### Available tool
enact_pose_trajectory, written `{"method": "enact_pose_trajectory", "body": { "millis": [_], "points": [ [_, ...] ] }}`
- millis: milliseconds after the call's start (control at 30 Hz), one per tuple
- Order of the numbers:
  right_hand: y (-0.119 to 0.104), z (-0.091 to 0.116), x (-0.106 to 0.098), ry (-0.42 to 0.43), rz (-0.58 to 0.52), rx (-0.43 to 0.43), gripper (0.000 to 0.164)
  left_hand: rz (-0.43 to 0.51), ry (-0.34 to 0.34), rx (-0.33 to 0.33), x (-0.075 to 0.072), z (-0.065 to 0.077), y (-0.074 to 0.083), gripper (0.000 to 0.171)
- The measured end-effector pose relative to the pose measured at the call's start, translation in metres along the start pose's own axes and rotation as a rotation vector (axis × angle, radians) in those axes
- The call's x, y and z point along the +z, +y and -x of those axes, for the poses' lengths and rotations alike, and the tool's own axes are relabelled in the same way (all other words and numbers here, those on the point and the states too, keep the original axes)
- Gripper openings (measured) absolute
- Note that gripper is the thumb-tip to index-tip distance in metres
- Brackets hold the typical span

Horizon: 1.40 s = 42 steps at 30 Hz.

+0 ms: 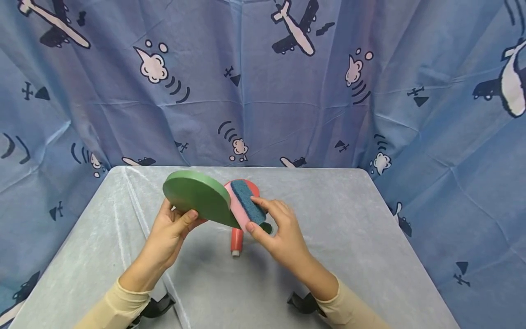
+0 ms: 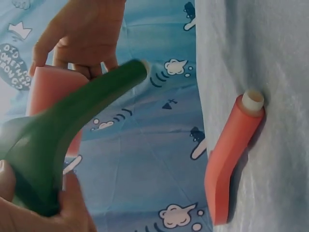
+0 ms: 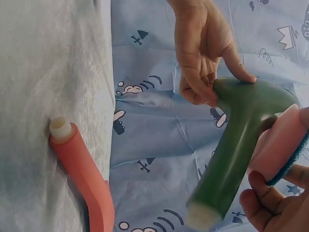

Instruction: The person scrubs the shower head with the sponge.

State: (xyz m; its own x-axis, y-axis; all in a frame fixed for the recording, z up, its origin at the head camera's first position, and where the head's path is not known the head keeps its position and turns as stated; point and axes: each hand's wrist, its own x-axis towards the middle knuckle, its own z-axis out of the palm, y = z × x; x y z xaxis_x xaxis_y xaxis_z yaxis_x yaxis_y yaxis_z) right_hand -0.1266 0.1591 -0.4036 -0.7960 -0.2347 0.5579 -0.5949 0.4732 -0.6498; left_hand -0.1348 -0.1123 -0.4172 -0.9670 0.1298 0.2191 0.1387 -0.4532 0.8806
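Note:
My left hand [image 1: 170, 233] grips the round head of a green paddle [image 1: 197, 196] by its edge, thumb on the near face. The paddle is tilted above the table, and its handle [image 3: 222, 164] points toward my right side. In my right hand [image 1: 283, 233], a pink sponge [image 3: 277, 145] with a blue scouring side [image 1: 248, 201] is pinched between thumb and fingers. The pink side lies against the green paddle, near where head meets handle. Behind them a red paddle [image 1: 236, 241] lies on the table, its head mostly hidden by the sponge and green paddle.
The table [image 1: 328, 205] has a light grey cloth with creases along its left side. A blue curtain [image 1: 263, 82] with printed planes hangs behind and at both sides. Black wrist mounts [image 1: 158, 306] sit under both forearms.

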Motion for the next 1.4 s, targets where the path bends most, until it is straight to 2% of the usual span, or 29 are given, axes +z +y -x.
{"method": "enact_pose_trajectory", "body": {
  "millis": [100, 200, 367, 600, 767, 967, 1200, 1400],
  "points": [
    [0.000, 0.000, 0.000, -0.026, -0.045, 0.020, 0.049, 0.054, 0.081, -0.005, 0.001, -0.001, 0.001, 0.046],
    [0.001, 0.000, 0.000, -0.054, -0.082, 0.046, 0.048, 0.122, 0.111, -0.006, 0.001, -0.001, 0.002, 0.040],
    [0.005, -0.001, 0.001, -0.106, -0.139, 0.139, 0.046, 0.184, 0.103, 0.005, 0.003, -0.002, 0.007, 0.039],
    [0.013, -0.009, -0.004, -0.141, -0.175, 0.240, 0.045, 0.157, 0.074, -0.014, -0.003, -0.002, 0.015, 0.038],
    [0.023, -0.015, -0.010, -0.101, -0.149, 0.218, 0.047, 0.116, 0.067, -0.033, -0.011, -0.003, 0.021, 0.037],
    [0.032, -0.018, -0.016, -0.065, -0.082, 0.166, 0.051, 0.058, 0.075, -0.097, -0.025, -0.008, 0.030, 0.032],
    [0.040, -0.020, -0.018, -0.033, 0.020, 0.090, 0.056, 0.005, 0.106, -0.180, -0.048, -0.022, 0.034, 0.027],
    [0.048, -0.020, -0.018, -0.042, 0.096, 0.076, 0.059, -0.052, 0.151, -0.269, -0.069, -0.034, 0.030, 0.032]
  ]
}}
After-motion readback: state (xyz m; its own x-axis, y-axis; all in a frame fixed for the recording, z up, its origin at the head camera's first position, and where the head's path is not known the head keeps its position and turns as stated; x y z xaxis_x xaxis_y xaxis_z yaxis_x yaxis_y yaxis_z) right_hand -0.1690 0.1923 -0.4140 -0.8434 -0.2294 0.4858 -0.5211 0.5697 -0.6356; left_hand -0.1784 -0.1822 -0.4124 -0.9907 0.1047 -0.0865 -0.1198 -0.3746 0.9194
